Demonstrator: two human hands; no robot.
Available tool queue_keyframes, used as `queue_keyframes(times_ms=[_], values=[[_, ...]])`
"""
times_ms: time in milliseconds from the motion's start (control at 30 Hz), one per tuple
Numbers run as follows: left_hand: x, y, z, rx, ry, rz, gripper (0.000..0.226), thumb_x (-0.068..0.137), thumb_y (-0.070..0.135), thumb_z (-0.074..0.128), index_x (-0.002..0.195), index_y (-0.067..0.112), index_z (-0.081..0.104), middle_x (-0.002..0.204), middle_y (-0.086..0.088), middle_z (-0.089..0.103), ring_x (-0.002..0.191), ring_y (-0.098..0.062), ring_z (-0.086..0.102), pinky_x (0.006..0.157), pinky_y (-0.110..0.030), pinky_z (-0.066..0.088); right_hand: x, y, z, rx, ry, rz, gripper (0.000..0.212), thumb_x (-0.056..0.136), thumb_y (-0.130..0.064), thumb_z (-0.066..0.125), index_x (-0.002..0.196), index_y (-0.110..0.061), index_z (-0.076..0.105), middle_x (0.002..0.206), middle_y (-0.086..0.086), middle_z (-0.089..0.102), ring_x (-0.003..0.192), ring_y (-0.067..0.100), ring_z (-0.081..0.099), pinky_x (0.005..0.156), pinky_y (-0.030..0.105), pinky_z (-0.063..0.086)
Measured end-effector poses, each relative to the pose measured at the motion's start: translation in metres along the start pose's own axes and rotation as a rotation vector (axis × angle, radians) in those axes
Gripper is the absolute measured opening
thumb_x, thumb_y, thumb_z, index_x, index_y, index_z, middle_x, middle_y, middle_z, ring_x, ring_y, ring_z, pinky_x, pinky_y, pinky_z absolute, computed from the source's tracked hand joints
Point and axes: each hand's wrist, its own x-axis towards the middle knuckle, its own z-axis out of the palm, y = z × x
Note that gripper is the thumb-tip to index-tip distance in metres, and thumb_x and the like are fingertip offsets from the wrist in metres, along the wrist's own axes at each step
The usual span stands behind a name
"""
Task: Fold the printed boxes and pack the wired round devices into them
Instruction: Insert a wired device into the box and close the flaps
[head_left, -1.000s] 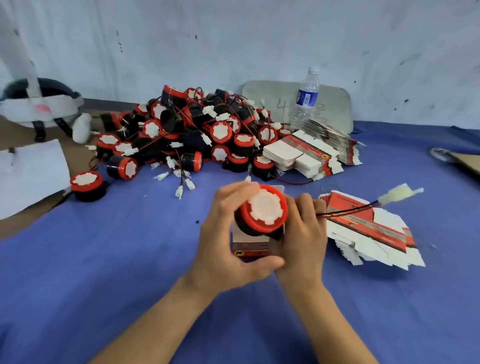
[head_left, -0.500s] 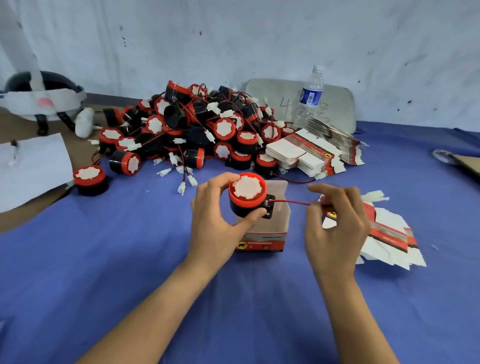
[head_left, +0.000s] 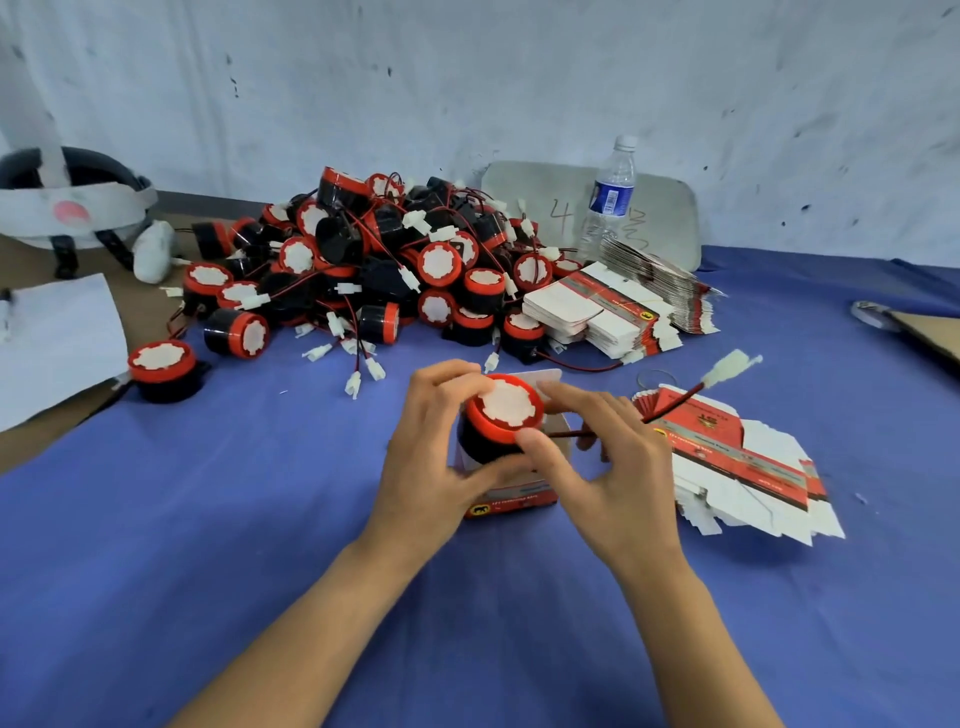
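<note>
The right hand (head_left: 613, 467) has come in from 3 o'clock onto the round device (head_left: 504, 410). Its connector (head_left: 730, 364) has swung toward 2 o'clock.

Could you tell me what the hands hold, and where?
One device: left hand grips its black side, right hand pinches its red rim.

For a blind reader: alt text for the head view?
A left hand and right hand hold a red-capped round device partly in an open printed box on blue cloth, its wire trailing right. Behind: more devices, flat boxes, a water bottle.
</note>
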Motion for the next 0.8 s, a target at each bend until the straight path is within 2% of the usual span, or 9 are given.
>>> queue_keyframes(times_ms=[67, 133, 200, 333, 433, 500, 600, 700, 800], values=[[0.000, 0.000, 0.001, -0.015, -0.049, -0.002, 0.047, 0.080, 0.046, 0.068, 0.118, 0.028, 0.047, 0.123, 0.015, 0.044, 0.116, 0.004, 0.045, 0.090, -0.008, 0.038, -0.001, -0.001, 0.001, -0.016, -0.045, 0.071, 0.065, 0.070, -0.066, 0.066, 0.123, -0.029, 0.062, 0.100, -0.014, 0.069, 0.075, 0.011, 0.051, 0.069, 0.025, 0.047], [-0.002, 0.001, 0.004, -0.046, -0.127, 0.015, 0.047, 0.079, 0.042, 0.070, 0.120, 0.029, 0.049, 0.127, 0.014, 0.046, 0.119, 0.001, 0.046, 0.092, -0.008, 0.039, -0.002, -0.001, 0.002, -0.042, -0.051, 0.124, 0.073, 0.065, -0.067, 0.072, 0.126, -0.030, 0.060, 0.101, -0.017, 0.068, 0.078, 0.012, 0.051, 0.074, 0.034, 0.050], [-0.005, 0.001, 0.008, -0.063, -0.213, 0.046, 0.054, 0.079, 0.039, 0.070, 0.128, 0.032, 0.048, 0.136, 0.012, 0.042, 0.126, -0.002, 0.044, 0.096, -0.010, 0.038, -0.002, 0.000, 0.004, -0.056, -0.030, 0.128, 0.063, 0.065, -0.058, 0.073, 0.122, -0.033, 0.062, 0.098, -0.025, 0.063, 0.084, 0.004, 0.052, 0.083, 0.036, 0.049], [-0.006, -0.003, 0.008, -0.123, -0.284, -0.110, 0.081, 0.075, 0.042, 0.069, 0.139, 0.060, 0.023, 0.138, 0.034, 0.033, 0.110, 0.005, 0.052, 0.087, -0.011, 0.048, -0.003, 0.002, 0.005, -0.038, -0.071, 0.137, 0.044, 0.066, -0.053, 0.068, 0.107, -0.052, 0.055, 0.091, -0.037, 0.056, 0.092, 0.002, 0.045, 0.082, 0.016, 0.038], [-0.008, -0.006, 0.008, -0.176, -0.315, -0.243, 0.087, 0.067, 0.054, 0.066, 0.135, 0.069, 0.015, 0.133, 0.040, 0.033, 0.113, 0.004, 0.054, 0.086, -0.021, 0.054, -0.004, 0.006, 0.008, -0.116, -0.128, 0.147, 0.041, 0.066, -0.062, 0.062, 0.100, -0.040, 0.060, 0.084, -0.026, 0.057, 0.089, 0.015, 0.043, 0.078, 0.014, 0.034], [-0.009, -0.007, 0.009, -0.149, -0.325, -0.220, 0.083, 0.068, 0.052, 0.065, 0.137, 0.064, 0.022, 0.134, 0.036, 0.035, 0.119, 0.002, 0.050, 0.088, -0.025, 0.053, -0.005, 0.007, 0.010, -0.153, -0.166, 0.165, 0.043, 0.063, -0.066, 0.058, 0.094, -0.036, 0.058, 0.081, -0.014, 0.057, 0.089, 0.019, 0.041, 0.081, 0.009, 0.028], [-0.009, -0.006, 0.009, -0.089, -0.291, -0.161, 0.065, 0.072, 0.048, 0.065, 0.130, 0.057, 0.038, 0.128, 0.025, 0.044, 0.110, 0.003, 0.052, 0.086, -0.012, 0.045, -0.003, 0.007, 0.009, -0.108, -0.123, 0.134, 0.038, 0.065, -0.061, 0.064, 0.088, -0.030, 0.065, 0.078, -0.021, 0.052, 0.086, 0.014, 0.043, 0.086, 0.013, 0.029], [-0.010, -0.004, 0.010, -0.061, -0.250, -0.178, 0.053, 0.075, 0.050, 0.063, 0.125, 0.046, 0.049, 0.121, 0.020, 0.047, 0.104, 0.007, 0.052, 0.084, -0.001, 0.037, -0.001, 0.008, 0.007, -0.086, -0.096, 0.058, 0.026, 0.072, -0.044, 0.071, 0.084, -0.020, 0.072, 0.101, -0.014, 0.064, 0.089, 0.015, 0.056, 0.091, 0.032, 0.039], [-0.011, -0.001, 0.013, 0.007, -0.234, -0.182, 0.047, 0.077, 0.050, 0.064, 0.121, 0.042, 0.051, 0.118, 0.016, 0.047, 0.095, 0.005, 0.053, 0.080, -0.002, 0.040, -0.002, 0.006, 0.006, 0.009, -0.006, 0.090, 0.012, 0.079, -0.028, 0.075, 0.085, -0.018, 0.073, 0.126, -0.005, 0.049, 0.090, 0.011, 0.056, 0.085, 0.024, 0.045]])
